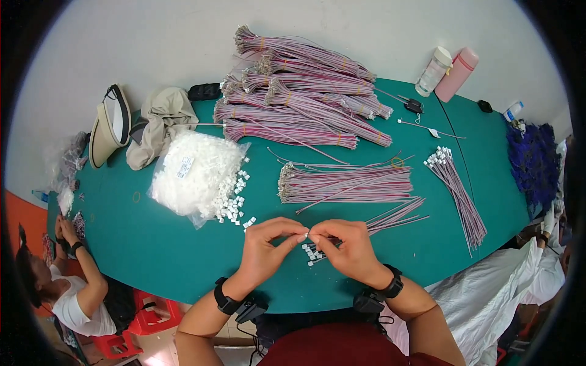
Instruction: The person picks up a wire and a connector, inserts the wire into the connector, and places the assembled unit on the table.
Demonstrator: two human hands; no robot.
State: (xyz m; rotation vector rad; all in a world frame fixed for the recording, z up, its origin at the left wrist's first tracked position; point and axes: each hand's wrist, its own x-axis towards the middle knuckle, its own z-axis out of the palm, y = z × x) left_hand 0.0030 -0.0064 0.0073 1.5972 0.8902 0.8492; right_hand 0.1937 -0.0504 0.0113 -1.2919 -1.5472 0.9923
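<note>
Over the near middle of the table, my left hand [268, 245] and my right hand [349, 249] meet with fingertips pinched together. A tiny white connector [306, 234] shows between them, at the left fingertips. What the right fingers pinch is hidden. Beneath and behind the right hand lies a loose group of grey and pink cables [397, 218], with white connectors [311, 253] at their left ends. Just beyond my hands is a larger bundle of cables [348, 184]. Loose white connectors [231, 204] spill from a clear plastic bag [189, 174] to the left.
Tied cable bundles [305, 104] are piled at the back of the green table [152, 256]. More connector-ended cables [458, 201] lie at right. Two bottles [456, 74], a cap [111, 128] and a beige cloth [162, 119] stand or lie farther back. Another person [79, 293] sits at left.
</note>
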